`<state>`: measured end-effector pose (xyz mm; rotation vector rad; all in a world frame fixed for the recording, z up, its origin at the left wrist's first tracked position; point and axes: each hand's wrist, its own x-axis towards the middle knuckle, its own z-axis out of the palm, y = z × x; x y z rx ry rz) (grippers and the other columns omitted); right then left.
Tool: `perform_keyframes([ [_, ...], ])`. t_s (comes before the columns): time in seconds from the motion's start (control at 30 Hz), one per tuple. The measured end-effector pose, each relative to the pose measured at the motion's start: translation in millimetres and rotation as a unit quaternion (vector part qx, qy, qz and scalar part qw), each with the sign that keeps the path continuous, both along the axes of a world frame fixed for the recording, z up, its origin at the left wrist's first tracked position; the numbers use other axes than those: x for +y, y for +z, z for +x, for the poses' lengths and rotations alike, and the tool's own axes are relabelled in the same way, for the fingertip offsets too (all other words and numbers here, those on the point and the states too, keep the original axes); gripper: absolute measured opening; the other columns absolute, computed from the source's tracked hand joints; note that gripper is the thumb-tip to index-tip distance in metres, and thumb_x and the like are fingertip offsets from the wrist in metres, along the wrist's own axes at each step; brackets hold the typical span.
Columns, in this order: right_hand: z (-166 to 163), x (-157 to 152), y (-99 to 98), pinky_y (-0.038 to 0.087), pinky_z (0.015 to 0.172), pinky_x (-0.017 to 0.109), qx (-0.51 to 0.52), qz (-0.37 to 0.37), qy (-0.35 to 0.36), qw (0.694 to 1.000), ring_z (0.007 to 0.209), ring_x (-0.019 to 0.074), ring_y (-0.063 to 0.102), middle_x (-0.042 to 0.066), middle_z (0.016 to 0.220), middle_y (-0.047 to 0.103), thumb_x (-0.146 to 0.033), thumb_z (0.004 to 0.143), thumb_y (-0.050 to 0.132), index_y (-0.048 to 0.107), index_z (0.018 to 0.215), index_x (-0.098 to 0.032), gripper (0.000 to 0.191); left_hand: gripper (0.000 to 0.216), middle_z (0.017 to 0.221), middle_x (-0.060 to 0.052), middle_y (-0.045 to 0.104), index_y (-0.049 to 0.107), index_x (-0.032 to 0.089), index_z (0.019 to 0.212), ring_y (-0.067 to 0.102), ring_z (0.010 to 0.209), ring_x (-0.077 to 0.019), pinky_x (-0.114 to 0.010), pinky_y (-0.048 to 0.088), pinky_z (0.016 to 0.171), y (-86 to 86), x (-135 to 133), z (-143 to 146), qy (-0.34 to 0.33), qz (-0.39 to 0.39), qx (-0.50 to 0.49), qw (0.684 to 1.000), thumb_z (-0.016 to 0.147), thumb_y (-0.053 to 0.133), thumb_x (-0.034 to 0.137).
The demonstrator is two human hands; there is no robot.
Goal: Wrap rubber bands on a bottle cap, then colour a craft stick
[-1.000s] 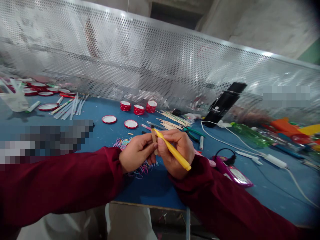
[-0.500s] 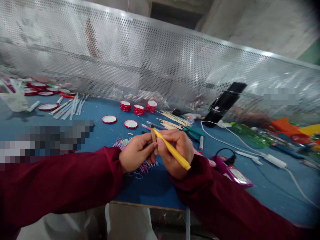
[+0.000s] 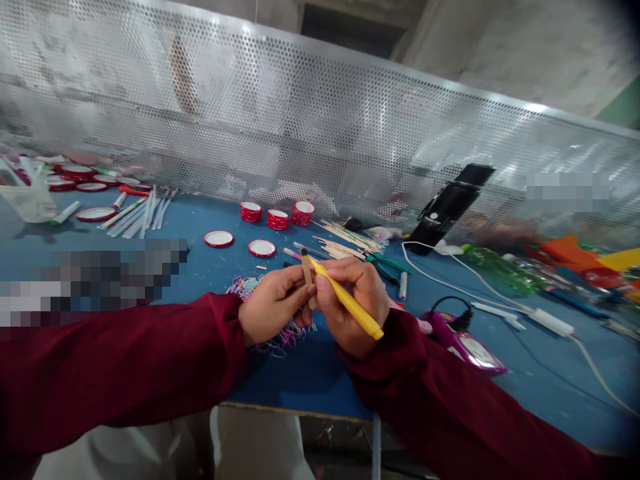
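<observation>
Pinched upright in my left hand (image 3: 273,303) is a flat wooden craft stick (image 3: 307,270) with a dark tip. My right hand (image 3: 357,300) grips a yellow marker (image 3: 350,303) like a pen; its upper end points at the stick, close to the dark tip. Whether the marker touches the wood I cannot tell. Beneath my hands lies a tangle of pastel threads (image 3: 283,343), partly hidden by my fingers. Just beyond them are loose wooden sticks (image 3: 345,248) and green-handled pliers (image 3: 387,265).
Red tape rolls (image 3: 278,220) and round red-rimmed lids (image 3: 219,239) stand farther back. Glue sticks (image 3: 137,217) and a white cup (image 3: 27,203) are at left. On the right lie a purple device (image 3: 473,350), a white cable (image 3: 480,292), a black case (image 3: 447,210) and a green bottle (image 3: 503,270).
My right hand and the yellow marker have shifted very slightly to the right, the marker's tip now a little away from the stick's edge. The left hand stays put.
</observation>
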<state>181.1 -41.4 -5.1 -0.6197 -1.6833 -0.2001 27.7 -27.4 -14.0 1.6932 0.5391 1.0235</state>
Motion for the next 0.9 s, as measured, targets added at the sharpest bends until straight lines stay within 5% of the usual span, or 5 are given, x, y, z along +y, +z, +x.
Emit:
perform_keyframes([
  [0.9,-0.5,-1.7,0.9,0.06,0.078,0.034,-0.01,-0.003,0.004,1.0,0.088,0.019,0.074,0.003,0.092,0.071,-0.011,0.085,0.068,0.058,0.097,-0.023,0.019,0.038,0.059,0.0,0.061,0.05,0.018,0.084,0.058,0.047,-0.0107,-0.022,0.049,0.049,0.3,0.1,0.0,-0.005,-0.01,-0.005,1.0,0.095,0.055,0.054],
])
